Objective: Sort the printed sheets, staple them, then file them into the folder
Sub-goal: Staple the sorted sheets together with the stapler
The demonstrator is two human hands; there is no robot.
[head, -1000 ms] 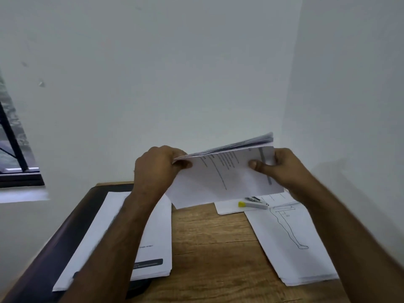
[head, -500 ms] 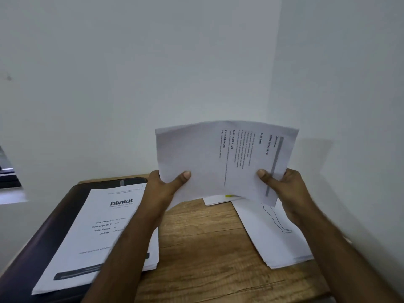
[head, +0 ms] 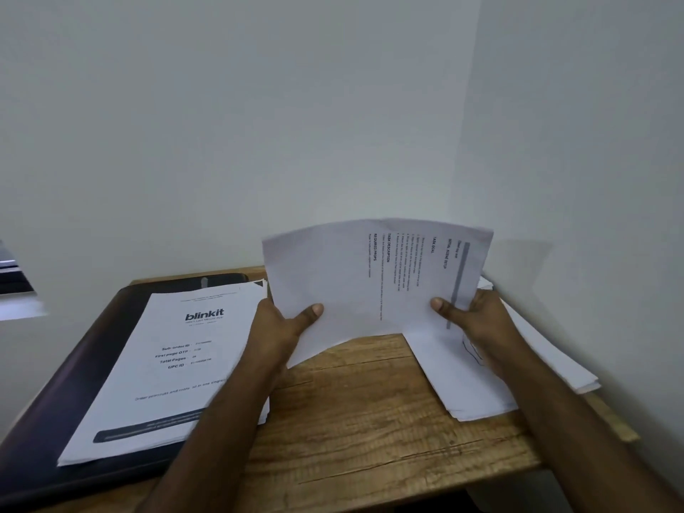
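Head | left hand [head: 285, 327], right hand [head: 477, 320] pinch upright sheets [head: 355, 283]

The light is soft and even, a little dim, with a cool tone. The held sheets [head: 370, 279] throw a weak shadow on the right wall [head: 592, 179]. The wide lens bends the edges; small print is blurred

Both arms reach forward, left hand [head: 285, 323] and right hand [head: 477, 320] raised, thumbs pinching toward each other.
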